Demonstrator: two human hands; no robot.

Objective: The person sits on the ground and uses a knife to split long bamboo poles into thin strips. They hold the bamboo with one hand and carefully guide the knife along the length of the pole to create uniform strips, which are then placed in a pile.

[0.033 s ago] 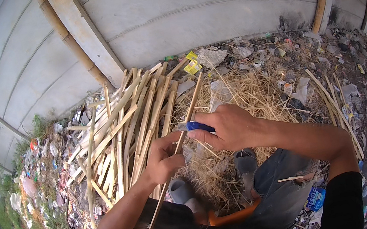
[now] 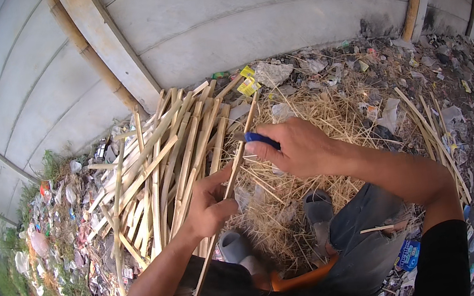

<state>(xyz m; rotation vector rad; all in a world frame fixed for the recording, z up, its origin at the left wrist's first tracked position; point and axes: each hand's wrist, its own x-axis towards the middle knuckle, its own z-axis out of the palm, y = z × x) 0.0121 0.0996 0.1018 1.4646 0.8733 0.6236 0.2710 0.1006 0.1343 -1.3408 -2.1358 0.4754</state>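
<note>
My left hand [image 2: 208, 208] is closed around a long thin bamboo strip [image 2: 202, 278]. The strip slants from beside my left leg up toward the far wall. In my right hand [image 2: 304, 149] is a blue-handled knife [image 2: 264, 139], its short grey blade against the upper part of the strip. My right fingers wrap the handle and hide part of it. Left of my hands lies a big heap of split bamboo strips [image 2: 151, 167]. Below and beyond my right hand spreads a pile of thin straw-coloured shavings [image 2: 330, 115].
A pale panel wall [image 2: 266, 15] with bamboo poles [image 2: 90, 50] runs along the far side. Litter [image 2: 461, 90] covers the ground around me. A few loose strips [image 2: 431, 137] lie at the right. My grey shoes [image 2: 318, 206] stand on the shavings, beside something orange [image 2: 305, 277].
My right hand and the knife have moved up along the strip, farther from my left hand. The strip has shifted slightly; my left hand stays nearly in place.
</note>
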